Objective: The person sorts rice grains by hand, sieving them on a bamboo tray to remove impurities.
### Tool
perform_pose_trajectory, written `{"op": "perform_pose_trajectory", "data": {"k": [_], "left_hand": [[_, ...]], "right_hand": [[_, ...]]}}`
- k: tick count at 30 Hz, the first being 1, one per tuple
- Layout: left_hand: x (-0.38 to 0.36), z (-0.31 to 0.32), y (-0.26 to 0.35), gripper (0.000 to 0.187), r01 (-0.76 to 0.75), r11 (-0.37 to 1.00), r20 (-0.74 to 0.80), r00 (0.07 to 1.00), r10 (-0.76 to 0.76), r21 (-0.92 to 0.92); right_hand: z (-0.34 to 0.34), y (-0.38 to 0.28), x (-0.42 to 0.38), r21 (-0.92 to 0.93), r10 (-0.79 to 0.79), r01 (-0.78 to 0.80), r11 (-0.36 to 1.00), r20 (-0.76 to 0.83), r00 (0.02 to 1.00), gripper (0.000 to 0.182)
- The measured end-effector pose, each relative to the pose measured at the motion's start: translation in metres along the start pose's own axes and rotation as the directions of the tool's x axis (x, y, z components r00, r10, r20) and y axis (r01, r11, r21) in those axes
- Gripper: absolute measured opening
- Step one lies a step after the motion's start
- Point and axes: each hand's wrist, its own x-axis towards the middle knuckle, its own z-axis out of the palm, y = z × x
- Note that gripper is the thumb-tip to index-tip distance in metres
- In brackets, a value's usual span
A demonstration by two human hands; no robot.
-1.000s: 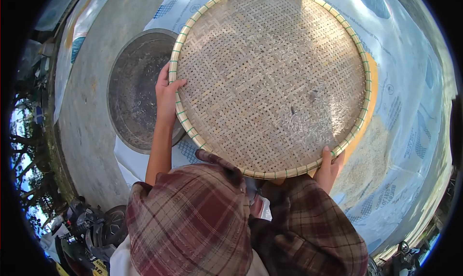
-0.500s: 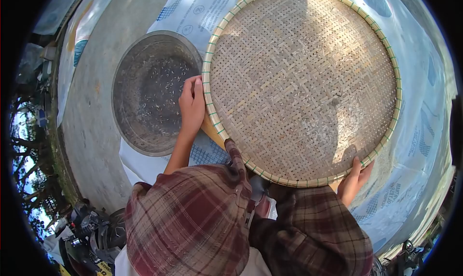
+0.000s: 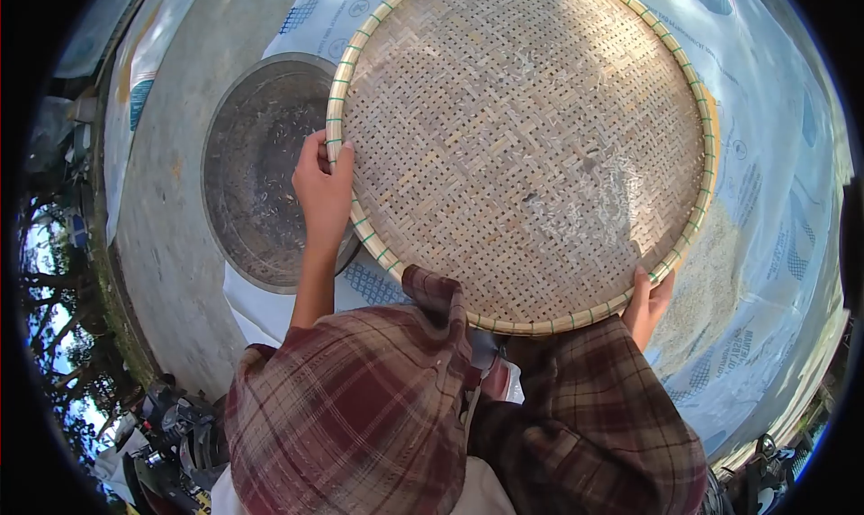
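A large round woven tray (image 3: 468, 155) with a pale rim bound in green is held by both hands. My left hand (image 3: 324, 186) grips its left rim, thumb on top, in front of the dark basin. At the lower right rim, my right hand (image 3: 648, 303) is closed around the edge, its thumb over the top. Pale grains (image 3: 589, 204) are scattered on the weave, mostly at the lower right. The round metal basin (image 3: 229, 177) stands to the left, partly covered by the tray, with a few grains inside.
Printed white-blue sheets (image 3: 774, 155) cover the ground beneath and to the right. Grain (image 3: 706, 290) is spread on the sheet right of the tray. Grey concrete (image 3: 171, 218) lies at the left. Dark machine-like objects (image 3: 175, 434) stand at the lower left.
The tray and both hands have moved left and slightly up, covering more of the basin. More grain on the sheet at the right has come into view.
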Motion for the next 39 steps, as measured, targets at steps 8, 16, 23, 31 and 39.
{"op": "perform_pose_trajectory", "data": {"k": [8,16,23,31,39], "left_hand": [[-0.001,0.008,-0.008,0.02,-0.104,0.994,-0.002,0.995,0.104,0.033],[-0.026,0.019,0.017,0.02,-0.188,0.979,0.022,0.982,0.187,0.075],[-0.015,0.017,0.003,0.022,-0.114,0.991,-0.048,0.993,0.111,-0.063],[0.007,0.006,-0.005,0.021,-0.065,0.986,-0.057,0.997,0.057,-0.152],[-0.002,0.018,0.007,0.023,-0.079,0.988,-0.005,0.997,0.079,-0.13]], "right_hand": [[-0.008,0.004,-0.021,-0.286,-0.143,0.156,0.945,0.066,0.987,0.054],[-0.038,-0.014,0.002,0.088,-0.002,0.007,0.996,-0.055,0.998,0.047],[-0.013,0.004,-0.004,0.083,-0.035,0.053,0.995,-0.208,0.978,0.044],[-0.008,-0.009,-0.012,-0.134,-0.055,0.076,0.988,0.15,0.987,0.038],[-0.029,-0.023,-0.014,-0.283,-0.067,0.072,0.957,0.027,0.997,0.037]]}}
